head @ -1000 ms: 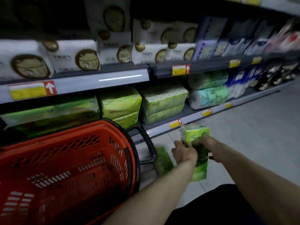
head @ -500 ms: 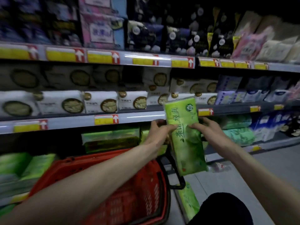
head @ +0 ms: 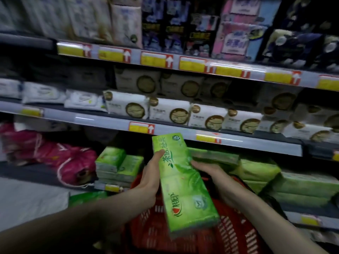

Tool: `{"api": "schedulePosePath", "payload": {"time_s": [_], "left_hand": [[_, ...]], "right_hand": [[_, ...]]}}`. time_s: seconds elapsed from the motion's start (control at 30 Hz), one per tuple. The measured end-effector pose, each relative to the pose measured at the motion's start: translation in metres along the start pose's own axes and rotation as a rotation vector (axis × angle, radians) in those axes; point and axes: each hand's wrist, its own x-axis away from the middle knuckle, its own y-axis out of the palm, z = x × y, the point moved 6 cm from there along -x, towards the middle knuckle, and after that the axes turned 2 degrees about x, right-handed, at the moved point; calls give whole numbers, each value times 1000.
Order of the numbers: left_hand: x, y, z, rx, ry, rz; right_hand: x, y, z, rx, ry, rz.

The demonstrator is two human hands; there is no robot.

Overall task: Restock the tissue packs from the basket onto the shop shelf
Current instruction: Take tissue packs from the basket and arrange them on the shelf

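Note:
A long bright green tissue pack stands tilted in the air above the red basket, held from both sides. My left hand grips its left edge, thumb on the front face. My right hand holds its right edge from behind, fingers mostly hidden. The pack is in front of the bottom shelf, where a stack of matching green packs sits to the left and larger green packs lie to the right. The basket's inside is mostly hidden by the pack and my arms.
White tissue packs with round gold labels fill the middle shelf, whose edge carries yellow price tags. A pink drawstring bag lies at the bottom shelf's left. Another green pack lies on the grey floor at the left.
The pack was lifted from near the floor to shelf height, still in both hands. The view has swung up and left, and the basket now sits below my hands.

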Motion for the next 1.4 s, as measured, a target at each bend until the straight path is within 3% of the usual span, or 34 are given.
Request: {"api": "schedulePosePath", "payload": {"time_s": [0.13, 0.23, 0.43, 0.57, 0.7, 0.87, 1.03, 1.27, 1.4], "left_hand": [[-13, -75, -13, 81, -111, 146], [-21, -114, -12, 152, -146, 196], [-46, -142, -4, 163, -169, 178], [-60, -153, 5, -3, -190, 151], [-67, -163, 13, -206, -337, -11], [-68, -162, 22, -196, -450, -169], [-91, -163, 27, 34, -355, -90], [-113, -181, 18, 165, -290, 204], [-119, -191, 6, 338, -270, 288]], "right_hand": [[-5, 65, 39, 18, 279, -396], [-10, 100, 45, -4, 360, -476], [-44, 141, 53, -50, 300, -253], [-62, 156, 64, -159, 280, -179], [-89, 164, 60, -191, 276, -90], [-146, 179, 49, -165, 288, 42], [-205, 189, 55, -169, 321, 130], [-251, 212, 82, -152, 397, 213], [-254, 216, 94, -82, 392, 372]]}}
